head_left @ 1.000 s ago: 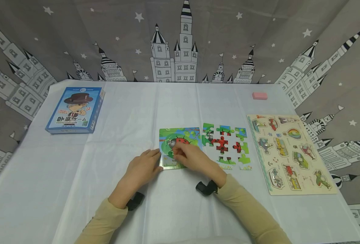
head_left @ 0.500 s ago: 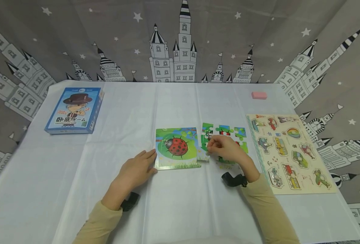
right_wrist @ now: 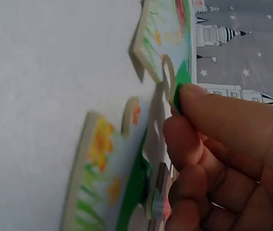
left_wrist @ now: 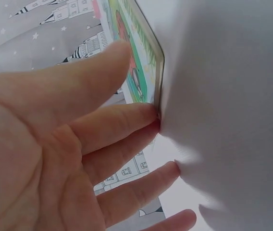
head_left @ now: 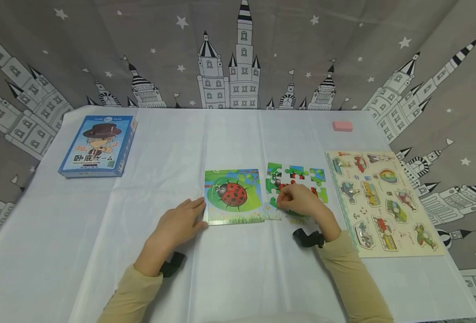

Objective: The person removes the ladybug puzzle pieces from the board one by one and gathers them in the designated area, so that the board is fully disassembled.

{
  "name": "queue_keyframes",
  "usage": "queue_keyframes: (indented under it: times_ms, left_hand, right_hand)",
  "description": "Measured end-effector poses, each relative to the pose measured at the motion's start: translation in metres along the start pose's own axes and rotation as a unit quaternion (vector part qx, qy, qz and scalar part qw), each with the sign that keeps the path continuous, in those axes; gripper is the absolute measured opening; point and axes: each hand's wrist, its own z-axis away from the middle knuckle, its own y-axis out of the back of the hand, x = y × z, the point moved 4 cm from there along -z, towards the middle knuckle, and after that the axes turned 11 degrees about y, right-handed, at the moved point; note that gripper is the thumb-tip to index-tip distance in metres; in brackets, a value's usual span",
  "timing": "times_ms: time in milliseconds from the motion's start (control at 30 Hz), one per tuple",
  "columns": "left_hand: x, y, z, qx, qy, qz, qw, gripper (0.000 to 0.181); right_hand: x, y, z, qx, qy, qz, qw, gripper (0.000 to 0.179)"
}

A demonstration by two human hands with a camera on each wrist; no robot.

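A square ladybug picture board (head_left: 232, 196) lies at the table's middle. My left hand (head_left: 183, 223) rests at its left side. In the left wrist view, the straight fingertips (left_wrist: 148, 113) touch the board's edge, and the thumb reaches over it. Right of the board, several ladybug jigsaw pieces (head_left: 296, 172) lie in loose rows. Over their left part is my right hand (head_left: 300, 199), which hides some of them. In the right wrist view, its thumb and forefinger pinch the green part of a puzzle piece (right_wrist: 180, 79). A flowered puzzle piece (right_wrist: 105, 159) lies close by.
A wooden puzzle board (head_left: 385, 204) with vehicle pictures lies at the right. Behind it sits a pink eraser-like block (head_left: 342, 126). At the back left is a blue game box (head_left: 98, 146). A grey curtain (head_left: 141, 40) with castle prints hangs behind the white-covered table.
My right hand has moved right, from over the ladybug board to the jigsaw pieces, bringing a piece to the lower left of the group. The board has shifted slightly left with my left hand.
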Motion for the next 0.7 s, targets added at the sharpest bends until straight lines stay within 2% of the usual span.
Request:
queue_keyframes:
  times_ms: [167,300,367,500,567,700]
  left_hand:
    - [0.001,0.001,0.001,-0.003,0.002,-0.003,1.0,0.057]
    - [0.002,0.004,0.001,0.005,-0.002,-0.011,0.9999,0.055]
    - [0.004,0.006,0.0,0.023,-0.007,-0.014,0.9996,0.05]
    - [0.01,0.011,-0.004,0.08,-0.009,-0.007,0.9967,0.041]
    - [0.012,0.014,-0.006,0.106,-0.003,0.003,0.9944,0.039]
    - [0.017,0.021,-0.013,0.135,0.017,0.032,0.9902,0.044]
  right_hand:
    - [0.0,0.001,0.001,0.002,-0.017,0.009,0.9998,0.006]
    - [-0.002,0.003,0.001,0.012,-0.015,0.012,0.9997,0.006]
    - [-0.002,0.004,0.001,0.032,-0.021,0.015,0.9992,0.007]
    - [-0.003,0.01,0.001,0.095,-0.028,0.045,0.9941,0.011]
    - [-0.004,0.013,0.0,0.127,-0.015,0.076,0.989,0.015]
    - [-0.007,0.015,-0.001,0.171,0.032,0.143,0.9743,0.027]
